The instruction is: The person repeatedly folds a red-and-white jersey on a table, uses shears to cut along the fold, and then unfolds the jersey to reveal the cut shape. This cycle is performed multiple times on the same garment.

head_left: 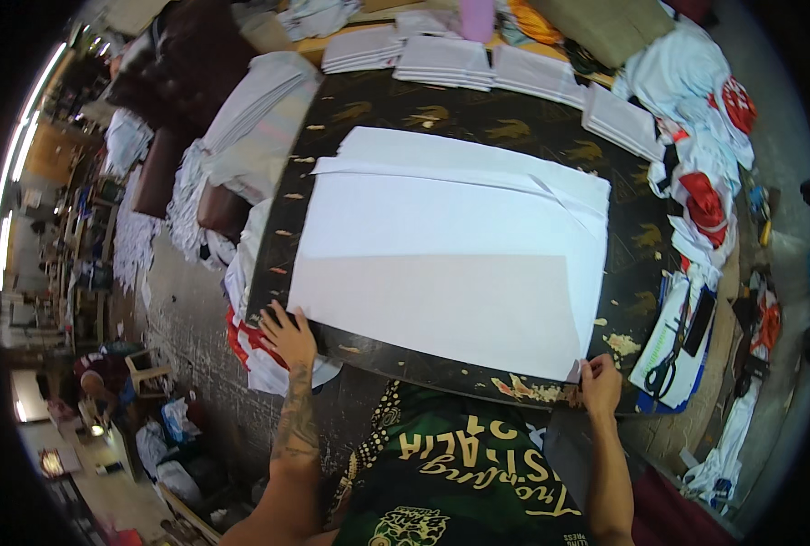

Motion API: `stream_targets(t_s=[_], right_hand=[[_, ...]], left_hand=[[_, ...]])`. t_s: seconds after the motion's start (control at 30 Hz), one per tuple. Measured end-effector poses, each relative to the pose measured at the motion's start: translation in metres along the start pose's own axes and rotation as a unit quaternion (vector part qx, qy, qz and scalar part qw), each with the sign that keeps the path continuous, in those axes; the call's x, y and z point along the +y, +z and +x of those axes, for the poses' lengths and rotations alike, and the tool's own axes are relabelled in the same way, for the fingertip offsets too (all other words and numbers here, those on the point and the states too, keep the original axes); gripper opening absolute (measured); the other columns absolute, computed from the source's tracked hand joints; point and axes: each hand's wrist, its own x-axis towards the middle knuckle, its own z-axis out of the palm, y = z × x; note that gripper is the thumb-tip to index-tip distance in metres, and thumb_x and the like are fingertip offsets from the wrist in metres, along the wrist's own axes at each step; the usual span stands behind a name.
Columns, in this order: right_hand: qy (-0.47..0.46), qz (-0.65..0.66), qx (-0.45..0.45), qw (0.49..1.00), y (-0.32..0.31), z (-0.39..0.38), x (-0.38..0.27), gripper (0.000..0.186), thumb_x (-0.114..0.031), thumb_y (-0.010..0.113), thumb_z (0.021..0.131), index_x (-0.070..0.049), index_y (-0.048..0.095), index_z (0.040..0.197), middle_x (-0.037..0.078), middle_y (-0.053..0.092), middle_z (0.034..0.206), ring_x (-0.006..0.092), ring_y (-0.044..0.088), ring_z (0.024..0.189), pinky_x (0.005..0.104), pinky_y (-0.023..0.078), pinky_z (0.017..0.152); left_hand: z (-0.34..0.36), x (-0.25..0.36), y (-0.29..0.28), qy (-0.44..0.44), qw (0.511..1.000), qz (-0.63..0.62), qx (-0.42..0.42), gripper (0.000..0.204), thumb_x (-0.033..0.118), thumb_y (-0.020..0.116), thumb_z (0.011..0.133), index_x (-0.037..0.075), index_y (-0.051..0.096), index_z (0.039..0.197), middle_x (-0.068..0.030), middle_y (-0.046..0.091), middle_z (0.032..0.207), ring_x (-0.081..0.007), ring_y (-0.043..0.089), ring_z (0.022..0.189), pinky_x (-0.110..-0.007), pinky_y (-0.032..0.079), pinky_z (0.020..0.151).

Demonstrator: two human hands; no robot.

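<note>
Fabric in smooth white layers lies across the middle of a black table printed with golden crocodile motifs, its long sides running roughly from nine to three o'clock. Toward twelve, a farther layer shows beyond a narrow turned or creased strip; toward two, a thin diagonal fold breaks the surface, and the edge there looks slightly uneven. A duller, greyish-white panel covers the six o'clock half, flat and straight along its upper edge. The right hand, between four and five o'clock, has thumb and fingers closed in a pinch on the panel's near corner; I cannot tell whether layers below are caught too. The left hand, at eight, is palm down with fingers spread over the table edge, just beside the fabric's corner, gripping nothing. Folded white cloth stacks line the far edge from eleven to past one. Black-handled scissors lie on white papers at four, and red-and-white garments are heaped at three.
</note>
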Motion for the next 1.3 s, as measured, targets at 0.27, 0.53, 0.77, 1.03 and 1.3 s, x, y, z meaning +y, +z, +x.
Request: stream_targets(t_s=[0.27, 0.53, 0.77, 1.03, 1.3], right_hand=[[-0.382, -0.11, 0.141, 0.907, 0.056, 0.117, -0.173, 0.063, 0.004, 0.065, 0.088, -0.015, 0.058, 0.147, 0.018, 0.055, 0.144, 0.0404, 0.055, 0.129, 0.0519, 0.051, 0.107], [-0.194, -0.156, 0.085, 0.965, 0.068, 0.198, -0.213, 0.056, -0.006, 0.069, 0.087, -0.015, 0.06, 0.142, 0.018, 0.057, 0.133, 0.0383, 0.058, 0.125, 0.0525, 0.053, 0.103], [-0.174, -0.256, 0.192, 0.931, 0.058, 0.253, -0.206, 0.066, -0.016, 0.069, 0.094, -0.019, 0.049, 0.157, 0.021, 0.049, 0.156, 0.0449, 0.049, 0.141, 0.0577, 0.047, 0.112], [-0.161, -0.209, 0.077, 0.961, 0.036, 0.223, -0.196, 0.058, -0.005, 0.072, 0.086, -0.015, 0.059, 0.142, 0.019, 0.059, 0.134, 0.0422, 0.059, 0.124, 0.0504, 0.054, 0.102], [-0.294, -0.106, 0.048, 0.949, 0.041, 0.062, -0.152, 0.032, -0.013, 0.072, 0.091, -0.012, 0.068, 0.123, 0.014, 0.065, 0.12, 0.0376, 0.062, 0.11, 0.0499, 0.053, 0.092]], left_hand=[[0.104, 0.137, 0.025, 0.403, 0.902, -0.152, 0.021, 0.041, 0.008, 0.068, 0.092, 0.01, 0.062, 0.133, -0.0155, 0.058, 0.126, -0.0373, 0.054, 0.123, -0.052, 0.044, 0.105], [0.196, 0.221, 0.032, 0.49, 0.861, -0.128, 0.044, 0.048, 0.034, 0.073, 0.096, 0.019, 0.062, 0.141, -0.0139, 0.054, 0.14, -0.034, 0.048, 0.134, -0.054, 0.036, 0.112], [0.227, 0.254, 0.037, 0.514, 0.837, -0.044, 0.18, 0.045, 0.037, 0.072, 0.098, 0.017, 0.063, 0.137, -0.0157, 0.054, 0.134, -0.0361, 0.049, 0.131, -0.058, 0.037, 0.11], [0.185, 0.237, 0.036, 0.503, 0.854, -0.055, 0.119, 0.063, 0.045, 0.066, 0.102, 0.016, 0.052, 0.156, -0.0196, 0.047, 0.156, -0.0416, 0.042, 0.146, -0.062, 0.03, 0.118], [0.154, 0.184, 0.038, 0.38, 0.923, 0.053, 0.017, 0.083, 0.066, 0.05, 0.104, 0.023, 0.028, 0.171, -0.0135, 0.023, 0.178, -0.0372, 0.02, 0.163, -0.072, 0.009, 0.126]])
